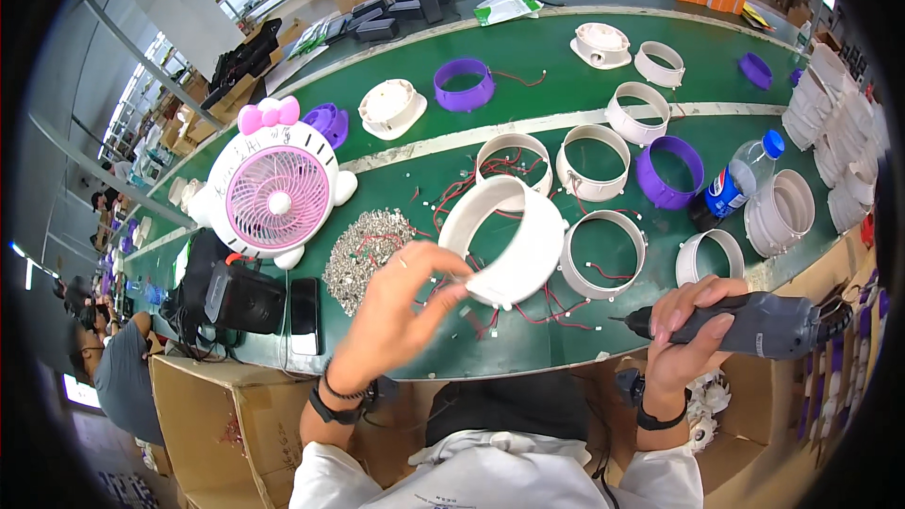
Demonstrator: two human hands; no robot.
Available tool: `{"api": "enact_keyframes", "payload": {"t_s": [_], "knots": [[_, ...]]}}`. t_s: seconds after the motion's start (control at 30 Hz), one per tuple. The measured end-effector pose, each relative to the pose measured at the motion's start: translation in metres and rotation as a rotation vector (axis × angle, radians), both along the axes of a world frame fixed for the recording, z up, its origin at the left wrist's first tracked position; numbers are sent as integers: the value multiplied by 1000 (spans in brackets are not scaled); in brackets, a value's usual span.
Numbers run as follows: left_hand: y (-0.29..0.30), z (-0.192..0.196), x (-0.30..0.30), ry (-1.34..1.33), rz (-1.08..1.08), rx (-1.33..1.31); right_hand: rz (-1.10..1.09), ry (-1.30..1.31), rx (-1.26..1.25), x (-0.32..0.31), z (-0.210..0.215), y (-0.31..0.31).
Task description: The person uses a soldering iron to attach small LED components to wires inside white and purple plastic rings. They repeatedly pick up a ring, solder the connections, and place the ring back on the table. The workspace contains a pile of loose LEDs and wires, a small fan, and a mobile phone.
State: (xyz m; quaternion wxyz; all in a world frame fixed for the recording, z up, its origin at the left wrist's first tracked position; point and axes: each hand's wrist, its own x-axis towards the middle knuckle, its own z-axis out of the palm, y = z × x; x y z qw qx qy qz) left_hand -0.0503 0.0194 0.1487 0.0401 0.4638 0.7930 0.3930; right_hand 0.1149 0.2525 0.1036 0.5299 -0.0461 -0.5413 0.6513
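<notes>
My left hand (401, 311) pinches the lower left rim of a white plastic ring (539, 250), holding it tilted above the green table. In my right hand (686, 332) is a dark grey electric screwdriver (768, 325), its bit pointing left toward the ring but apart from it. A pile of small metal screws (363, 259) lies left of the ring, beside my left hand. Thin red wires (462, 198) with small white connectors are scattered around and behind the ring. Another white ring (604, 254) rests between the held ring and the screwdriver.
A pink and white cartoon-shaped fan (280, 190) stands at left, near a black phone (304, 316) and dark box-shaped device (247, 297). White and purple rings (670, 172), a cola bottle (745, 179) and stacked white rings (781, 212) occupy the right. Cardboard boxes (209, 434) sit below the table edge.
</notes>
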Motion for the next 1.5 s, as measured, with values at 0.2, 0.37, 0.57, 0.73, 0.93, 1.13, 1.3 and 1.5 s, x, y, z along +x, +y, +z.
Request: {"api": "enact_keyframes", "payload": {"t_s": [0.2,0.37,0.57,0.73,0.93,1.13,1.3,1.5], "knots": [[26,-3,-43,-428,79,152,-24,-9,-19,-5,-5,10],[109,-12,-103,40,-103,115,-50,-12,-5,-8,-4,16],[240,-83,-206,321,-52,116,-37,-71,5,-9,-7,26],[254,-113,-268,476,230,-148,-92,-133,31,2,-8,40],[216,-133,-319,395,321,-415,-68,-132,46,1,-12,48],[191,-69,-272,461,322,38,-58,-109,32,3,-12,53],[89,-3,-111,419,174,32,-22,-74,-1,8,0,36],[-4,-69,21,448,19,-175,168,-68,-28,6,13,-7]]}}
